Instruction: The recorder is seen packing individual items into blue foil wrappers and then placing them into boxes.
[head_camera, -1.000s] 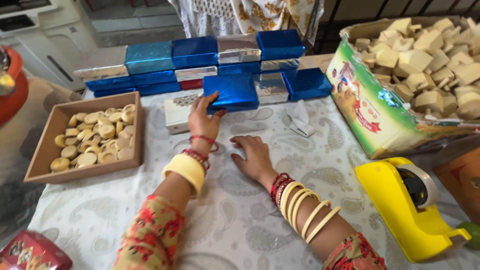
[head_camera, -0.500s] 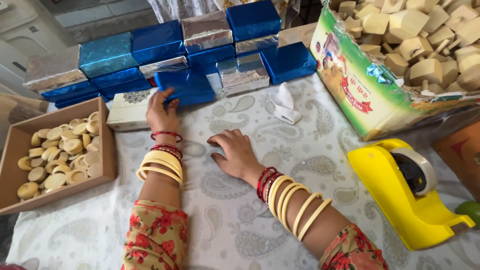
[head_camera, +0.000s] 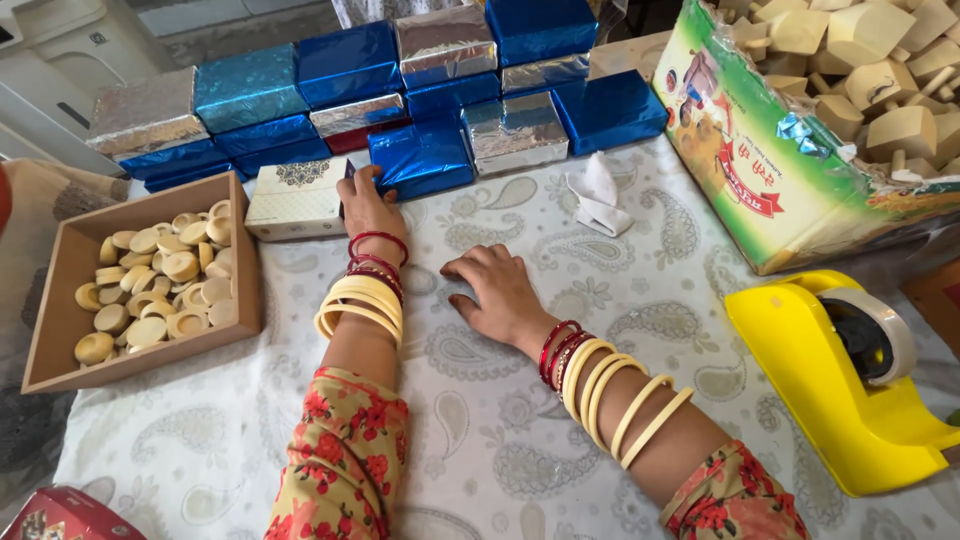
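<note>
The left hand (head_camera: 368, 203) shifted from the top of the blue foil-wrapped box (head_camera: 422, 157) to its left edge, beside the cream patterned box (head_camera: 297, 199). The right hand (head_camera: 497, 291) slid slightly forward across the tabletop (head_camera: 560, 420).

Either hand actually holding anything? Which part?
Left hand grips the near left corner of a blue foil-wrapped box, beside a cream patterned box; whether it is lifted cannot be told. Right hand lies flat on the tablecloth, holding nothing.

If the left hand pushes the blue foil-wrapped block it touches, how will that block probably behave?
The blue foil-wrapped block looks flat-sided and lies broad side down, so it would probably slide, not roll or tip. Its shiny foil may be slippery under the left hand. The patterned cloth could drag slightly on it.
</note>
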